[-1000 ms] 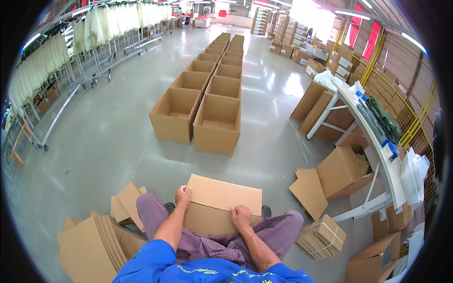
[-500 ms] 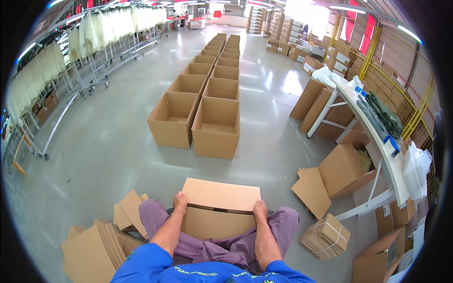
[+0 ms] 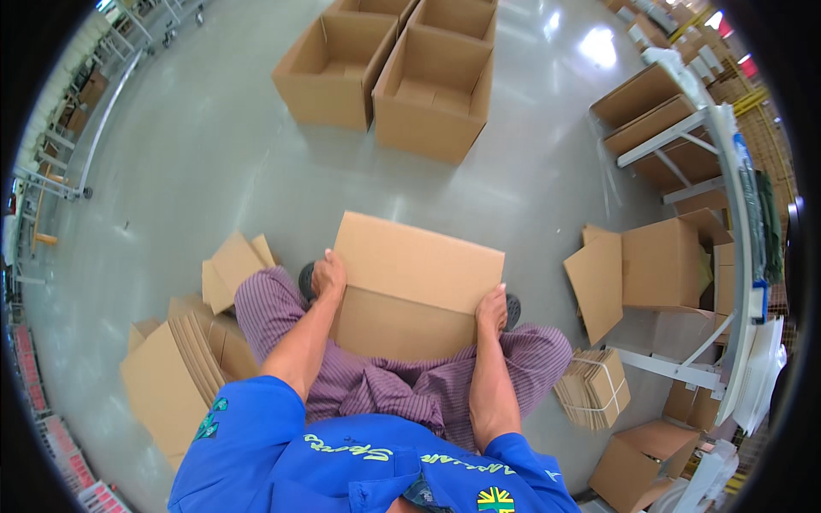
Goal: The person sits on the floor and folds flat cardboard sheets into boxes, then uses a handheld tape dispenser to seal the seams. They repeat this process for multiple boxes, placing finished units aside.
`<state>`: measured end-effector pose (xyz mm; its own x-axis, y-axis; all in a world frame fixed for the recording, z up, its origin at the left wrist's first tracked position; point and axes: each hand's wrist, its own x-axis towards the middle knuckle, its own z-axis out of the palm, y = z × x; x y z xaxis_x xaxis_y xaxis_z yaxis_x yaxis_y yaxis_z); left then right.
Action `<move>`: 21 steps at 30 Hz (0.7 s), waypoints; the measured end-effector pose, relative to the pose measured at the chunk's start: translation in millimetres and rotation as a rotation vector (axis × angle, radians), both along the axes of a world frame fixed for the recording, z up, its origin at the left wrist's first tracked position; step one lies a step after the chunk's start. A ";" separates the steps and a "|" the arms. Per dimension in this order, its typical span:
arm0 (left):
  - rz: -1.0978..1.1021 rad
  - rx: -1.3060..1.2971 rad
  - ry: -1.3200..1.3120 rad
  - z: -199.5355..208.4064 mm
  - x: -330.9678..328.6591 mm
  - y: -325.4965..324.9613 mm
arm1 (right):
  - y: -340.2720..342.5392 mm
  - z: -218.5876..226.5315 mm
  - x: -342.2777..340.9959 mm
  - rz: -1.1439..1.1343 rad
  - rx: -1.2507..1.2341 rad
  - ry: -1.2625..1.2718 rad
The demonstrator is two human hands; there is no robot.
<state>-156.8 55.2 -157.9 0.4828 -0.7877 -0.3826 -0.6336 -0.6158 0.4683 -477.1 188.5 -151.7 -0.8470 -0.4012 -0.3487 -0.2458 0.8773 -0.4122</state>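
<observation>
Between my spread knees is a brown cardboard box [image 3: 402, 325], partly hidden by my trousers. Its far flap [image 3: 419, 261] slants up and away from me, with a straight edge running across the middle. My left hand [image 3: 328, 275] grips the left end of the box beside this flap, fingers closed round the edge. At the opposite end my right hand [image 3: 492, 309] holds the cardboard the same way, fingertips partly hidden behind it. Both forearms reach forward over my thighs.
Open cardboard boxes [image 3: 419, 128] stand in two rows ahead. Flattened cardboard [image 3: 162, 393] leans at my left. To my right are a strapped bundle of cardboard pieces [image 3: 592, 389], a tipped open box [image 3: 663, 265] and a white-legged table [image 3: 733, 214]. A wheeled rack [image 3: 111, 111] stands far left.
My view has tipped downward, so the rows of boxes sit higher. The dark gap between the flap and the lower panel no longer shows. Both hands keep their hold on the box ends.
</observation>
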 end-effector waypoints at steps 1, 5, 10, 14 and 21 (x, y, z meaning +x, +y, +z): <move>-0.039 0.020 0.003 2.2 0.6 0.9 | -0.3 -1.2 -0.2 -0.005 0.018 0.000; -0.259 -0.026 -0.050 6.0 6.0 2.2 | -2.0 2.0 0.1 0.026 0.038 0.037; -0.281 0.020 -0.076 11.6 10.6 3.7 | -9.5 20.0 2.3 0.031 0.043 0.039; -0.218 0.056 -0.044 21.9 6.2 -1.3 | -18.5 4.6 -13.2 0.085 0.016 0.058; -0.160 -0.013 0.031 4.7 -27.2 28.0 | -22.6 -77.1 -77.8 0.631 0.264 0.824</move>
<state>-184.0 83.2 -153.1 0.3386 -0.8587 -0.3846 -0.7085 -0.5017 0.4964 -554.9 165.9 -228.8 -0.5266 -0.8447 0.0960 -0.8024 0.5312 0.2721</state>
